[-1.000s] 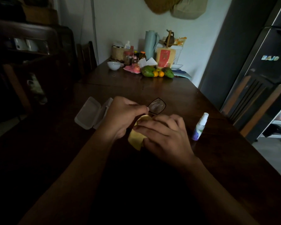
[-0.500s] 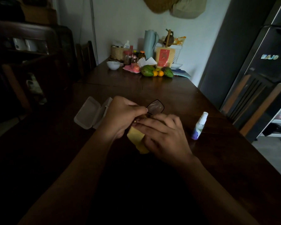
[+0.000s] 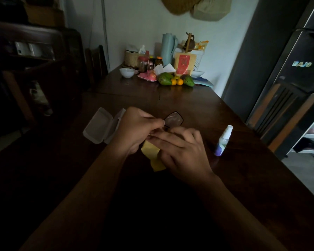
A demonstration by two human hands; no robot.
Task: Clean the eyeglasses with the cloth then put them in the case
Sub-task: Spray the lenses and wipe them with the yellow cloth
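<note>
Dark-framed eyeglasses (image 3: 174, 119) are held above the dark wooden table (image 3: 198, 109); one lens sticks out beyond my fingers, the rest is hidden. My left hand (image 3: 134, 129) pinches the frame near that lens. My right hand (image 3: 181, 151) holds a yellow cloth (image 3: 153, 153) against the hidden part of the glasses, and the cloth hangs down below both hands. A pale eyeglass case (image 3: 101, 125) lies open on the table just left of my left hand.
A small white and purple spray bottle (image 3: 223, 141) stands right of my right hand. At the table's far end are fruit (image 3: 176, 80), jars, a white bowl (image 3: 126, 72) and a jug. Chairs stand at left and right, and a dark fridge (image 3: 297, 69) at right.
The cloth has slid lower under my right hand, which shifted slightly along the glasses. The exposed lens stays about where it was.
</note>
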